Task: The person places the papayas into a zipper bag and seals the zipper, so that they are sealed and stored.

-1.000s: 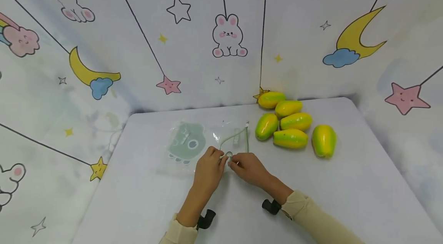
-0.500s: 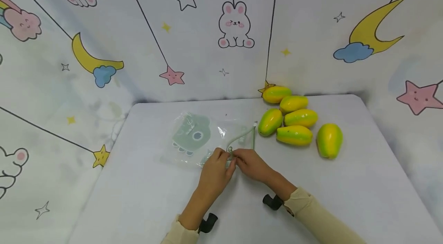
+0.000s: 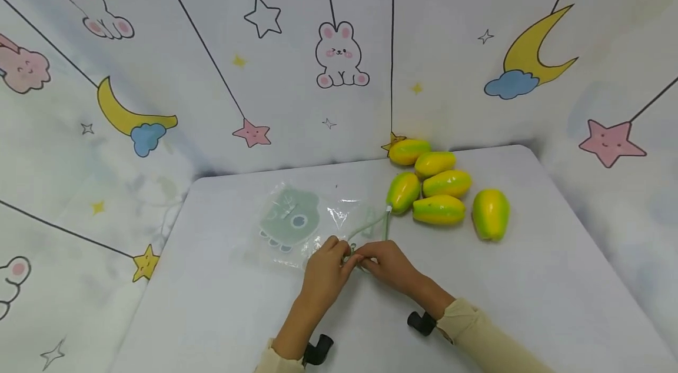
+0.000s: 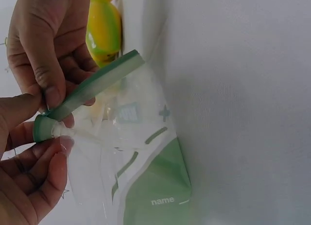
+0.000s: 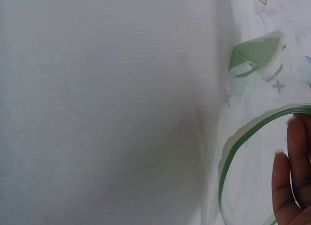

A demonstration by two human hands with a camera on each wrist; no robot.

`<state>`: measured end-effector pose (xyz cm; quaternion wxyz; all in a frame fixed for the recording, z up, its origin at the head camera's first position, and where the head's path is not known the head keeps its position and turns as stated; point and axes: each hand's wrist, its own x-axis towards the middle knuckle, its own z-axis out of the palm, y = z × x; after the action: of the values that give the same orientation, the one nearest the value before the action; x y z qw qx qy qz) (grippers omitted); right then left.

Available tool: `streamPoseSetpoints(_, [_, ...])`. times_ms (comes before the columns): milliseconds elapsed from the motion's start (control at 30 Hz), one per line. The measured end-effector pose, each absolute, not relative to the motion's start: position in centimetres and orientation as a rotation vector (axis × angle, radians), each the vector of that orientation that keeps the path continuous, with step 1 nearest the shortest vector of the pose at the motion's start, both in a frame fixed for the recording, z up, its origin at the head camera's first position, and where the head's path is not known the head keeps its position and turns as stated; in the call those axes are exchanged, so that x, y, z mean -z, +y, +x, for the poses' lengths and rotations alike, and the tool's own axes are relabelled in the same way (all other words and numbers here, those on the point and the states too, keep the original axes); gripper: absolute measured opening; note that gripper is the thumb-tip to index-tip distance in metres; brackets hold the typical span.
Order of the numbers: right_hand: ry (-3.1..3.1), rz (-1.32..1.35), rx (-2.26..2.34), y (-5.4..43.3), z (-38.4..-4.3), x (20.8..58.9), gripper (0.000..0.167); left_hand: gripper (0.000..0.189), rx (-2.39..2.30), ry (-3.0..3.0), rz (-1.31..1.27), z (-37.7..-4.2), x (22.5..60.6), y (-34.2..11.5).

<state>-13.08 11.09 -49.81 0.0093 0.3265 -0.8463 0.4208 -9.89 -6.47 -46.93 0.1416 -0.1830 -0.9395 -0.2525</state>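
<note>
A clear plastic zip bag (image 3: pixel 339 223) with a green cartoon print lies on the white table, its mouth edge raised between the hands. Its green zip strip (image 4: pixel 104 81) bends away from the fingers in a loop that shows curved in the right wrist view. My left hand (image 3: pixel 327 272) pinches the strip near a rolled green end, thumb and fingers close together. Beside it my right hand (image 3: pixel 391 264) pinches the same strip, the thumb tips nearly meeting. In the left wrist view, the bag's green printed panel (image 4: pixel 160 181) reads "name".
Several yellow-green papayas (image 3: pixel 447 183) lie in a cluster behind and to the right of the hands. A single papaya (image 3: pixel 491 214) stands apart at the right. The strip's far corner reaches close to the nearest one. A patterned cloth wall (image 3: pixel 296 102) rises behind the table.
Both hands have shifted a little to the right with the strip between their fingers. The strip's far corner has come nearer the leftmost papaya. The head view has tilted slightly.
</note>
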Motion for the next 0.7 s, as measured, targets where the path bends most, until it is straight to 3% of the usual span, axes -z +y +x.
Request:
streamPoseSetpoints(367, [-2.54, 1.277, -1.416, 11.2, -12.6, 50.2, 0.013, 0.027, 0.697, -2.843, -0.613, -9.0, 47.0, -7.8])
streamPoseSetpoints(700, [-2.669, 1.176, -1.075, 10.5, -12.5, 49.9, 0.007, 0.02, 0.472, -2.77, -0.698, -9.1, 47.3, -7.7])
